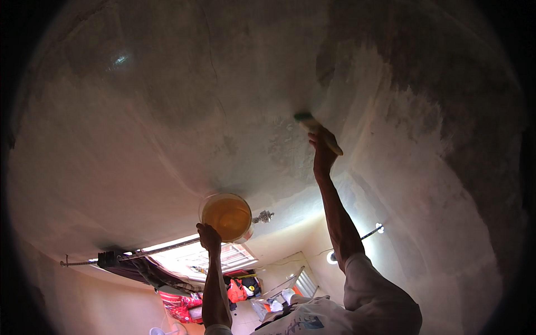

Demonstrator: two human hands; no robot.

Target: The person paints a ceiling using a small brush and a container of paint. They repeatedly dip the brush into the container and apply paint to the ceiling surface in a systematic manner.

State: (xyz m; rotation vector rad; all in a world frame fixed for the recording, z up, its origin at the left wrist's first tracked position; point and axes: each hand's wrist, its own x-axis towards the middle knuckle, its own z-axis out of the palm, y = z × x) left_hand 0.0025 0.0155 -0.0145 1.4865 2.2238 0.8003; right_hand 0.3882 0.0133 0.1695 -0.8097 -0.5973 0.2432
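A pale round bucket [244,237] is held up below the ceiling, with the fingers of my left hand [209,237] closed on its near left side. Its mouth shows a yellowish-brown inside; whether that is liquid or the bottom is hard to tell. My right hand [325,144] reaches higher and to the right, wrapped around a flat, light-handled paintbrush [310,124]. The dark bristles point up and left, at or very close to the ceiling [251,128]; contact cannot be made out. The ceiling is patchy grey, with damp-looking darker areas and a thin crack.
Left of the bucket, a dark curtain [148,276] hangs on a rod [78,263] before a bright window [195,258]. A small fitting [263,216] sticks out beside the bucket. Below are red cloth [177,306], orange and black items [237,290] and a white slatted panel [306,283].
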